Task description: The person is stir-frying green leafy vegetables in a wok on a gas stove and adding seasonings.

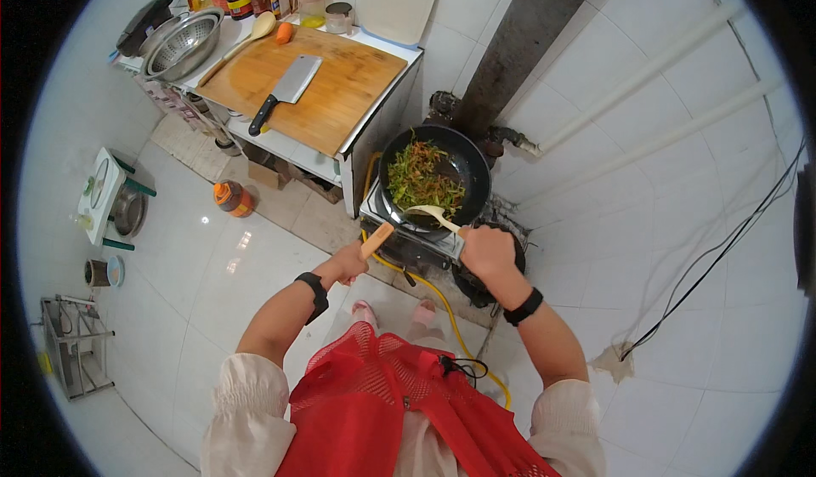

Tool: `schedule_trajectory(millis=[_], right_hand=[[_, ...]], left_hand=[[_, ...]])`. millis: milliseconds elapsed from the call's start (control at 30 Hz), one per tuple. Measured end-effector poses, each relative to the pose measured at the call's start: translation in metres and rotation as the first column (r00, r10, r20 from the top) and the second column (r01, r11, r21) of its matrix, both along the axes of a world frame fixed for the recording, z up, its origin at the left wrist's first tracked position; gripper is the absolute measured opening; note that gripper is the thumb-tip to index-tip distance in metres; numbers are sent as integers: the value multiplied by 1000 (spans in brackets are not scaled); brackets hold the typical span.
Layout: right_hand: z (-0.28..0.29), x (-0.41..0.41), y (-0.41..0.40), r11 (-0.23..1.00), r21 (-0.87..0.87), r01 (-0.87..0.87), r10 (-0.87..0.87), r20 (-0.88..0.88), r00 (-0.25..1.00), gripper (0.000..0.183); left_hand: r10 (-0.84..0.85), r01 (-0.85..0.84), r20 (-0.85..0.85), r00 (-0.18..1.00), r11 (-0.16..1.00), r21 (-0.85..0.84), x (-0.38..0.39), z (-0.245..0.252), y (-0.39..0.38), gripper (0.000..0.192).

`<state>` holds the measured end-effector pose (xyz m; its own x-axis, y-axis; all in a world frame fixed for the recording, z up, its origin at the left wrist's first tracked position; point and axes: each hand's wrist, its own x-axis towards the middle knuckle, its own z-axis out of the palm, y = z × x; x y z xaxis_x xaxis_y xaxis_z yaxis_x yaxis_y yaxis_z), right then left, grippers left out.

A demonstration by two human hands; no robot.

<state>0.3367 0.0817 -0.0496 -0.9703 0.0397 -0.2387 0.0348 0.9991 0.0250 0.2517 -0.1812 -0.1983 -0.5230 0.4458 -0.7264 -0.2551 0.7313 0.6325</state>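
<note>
A black wok [472, 158] sits on a gas stove [414, 244] in front of me. Shredded green and orange vegetables [421, 174] are heaped mostly on its left side. My left hand [349, 261] grips the wok's light wooden handle [378, 240]. My right hand [489, 252] is closed around a pale spatula [437, 212], whose head is at the wok's near rim, by the vegetables. My right fist hides most of the spatula's grip.
Left of the stove, a counter carries a wooden cutting board [357, 88] with a cleaver [293, 88], a carrot piece [284, 33] and a wooden spoon [245, 43]. Steel colanders [185, 43] stand beside it. A yellow hose [446, 305] runs along the floor near an orange-capped bottle [233, 198].
</note>
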Motion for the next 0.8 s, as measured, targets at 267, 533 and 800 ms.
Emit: schedule_trajectory(millis=[267, 533, 800], right_hand=[[-60, 0, -8, 984, 155, 88, -57, -190, 980, 23], [-31, 13, 26, 984, 72, 163, -144, -214, 966, 28], [-20, -18, 81, 982, -54, 183, -190, -348, 918, 36]], left_hand=[[19, -19, -8, 1000, 1000, 22, 1, 0, -4, 32], [6, -6, 1, 1000, 1000, -10, 0, 3, -2, 32], [8, -8, 25, 1000, 1000, 1, -1, 2, -1, 36]])
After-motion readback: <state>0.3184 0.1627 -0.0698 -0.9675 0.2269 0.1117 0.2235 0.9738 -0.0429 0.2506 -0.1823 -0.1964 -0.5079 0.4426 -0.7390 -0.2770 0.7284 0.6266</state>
